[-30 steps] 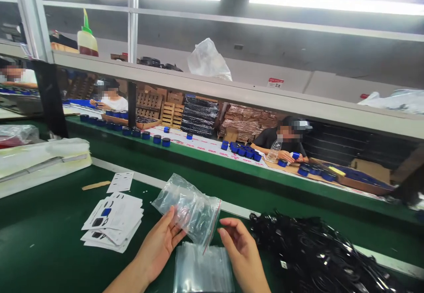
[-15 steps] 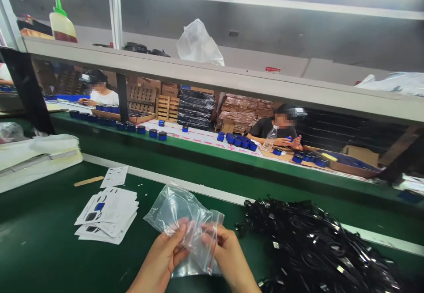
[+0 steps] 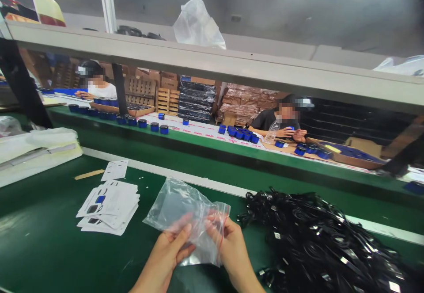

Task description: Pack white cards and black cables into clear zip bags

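Both hands, left (image 3: pixel 168 251) and right (image 3: pixel 228 246), pinch the bag (image 3: pixel 185 211) mouth between them, parting it; cables (image 3: pixel 318 240) lie right.

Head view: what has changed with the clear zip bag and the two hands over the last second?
The right hand, open beside the bag a second ago, has closed in and now pinches the clear zip bag at its red-striped mouth together with the left hand. The bag has dropped lower, toward the belt. The paper cards and black cable pile lie as before.
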Available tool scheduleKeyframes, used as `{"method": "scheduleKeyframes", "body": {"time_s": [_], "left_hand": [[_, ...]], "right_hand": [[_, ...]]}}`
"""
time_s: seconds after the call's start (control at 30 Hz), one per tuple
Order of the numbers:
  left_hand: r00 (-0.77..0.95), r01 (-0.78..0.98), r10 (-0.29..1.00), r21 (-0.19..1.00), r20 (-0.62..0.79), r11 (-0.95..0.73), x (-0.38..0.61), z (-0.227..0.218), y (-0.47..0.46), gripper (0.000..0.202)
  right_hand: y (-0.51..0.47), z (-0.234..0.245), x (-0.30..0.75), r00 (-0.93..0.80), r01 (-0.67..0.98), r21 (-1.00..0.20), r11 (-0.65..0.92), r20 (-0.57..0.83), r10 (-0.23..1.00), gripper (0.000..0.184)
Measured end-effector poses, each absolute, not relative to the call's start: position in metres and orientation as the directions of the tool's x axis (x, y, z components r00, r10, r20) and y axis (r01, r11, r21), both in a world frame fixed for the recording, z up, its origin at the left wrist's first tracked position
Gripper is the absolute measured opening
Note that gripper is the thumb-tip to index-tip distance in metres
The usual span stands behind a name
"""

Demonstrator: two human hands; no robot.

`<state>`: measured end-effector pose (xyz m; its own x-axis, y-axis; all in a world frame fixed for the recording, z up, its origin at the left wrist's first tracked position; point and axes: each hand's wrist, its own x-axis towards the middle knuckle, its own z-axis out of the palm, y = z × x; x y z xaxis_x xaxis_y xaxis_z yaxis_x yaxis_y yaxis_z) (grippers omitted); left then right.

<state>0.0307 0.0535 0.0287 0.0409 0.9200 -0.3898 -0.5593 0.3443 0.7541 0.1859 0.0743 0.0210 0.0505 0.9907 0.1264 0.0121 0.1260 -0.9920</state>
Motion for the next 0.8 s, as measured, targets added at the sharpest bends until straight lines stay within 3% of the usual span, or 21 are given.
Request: {"method": "scheduleKeyframes", "body": {"time_s": [0.27, 0.43, 0.67, 0.8], "left_hand": [[-0.017, -0.587, 0.922, 0.751, -0.387, 0.304, 0.019, 0.048, 0.054, 0.029], [-0.079, -0.597, 0.926, 0.761, -0.369, 0.252, 0.012, 0.050, 0.060, 0.025], [-0.292, -0.597, 0.914, 0.800, -0.283, 0.057, -0.032, 0.060, 0.074, 0.024], [-0.343, -0.586, 0.903, 0.810, -0.260, 0.010, -0.046, 0.068, 0.074, 0.026]], "right_hand": [[0.069, 0.028, 0.179, -0.055, -0.117, -0.993, -0.007, -0.001, 0.998, 0.046], [0.068, 0.039, 0.190, -0.067, -0.120, -0.990, -0.072, -0.064, 0.996, 0.038], [0.071, 0.030, 0.221, -0.002, 0.091, -0.986, -0.139, -0.140, 0.990, 0.024], [0.069, 0.022, 0.221, 0.043, 0.252, -0.967, -0.048, -0.039, 0.998, 0.006]]}}
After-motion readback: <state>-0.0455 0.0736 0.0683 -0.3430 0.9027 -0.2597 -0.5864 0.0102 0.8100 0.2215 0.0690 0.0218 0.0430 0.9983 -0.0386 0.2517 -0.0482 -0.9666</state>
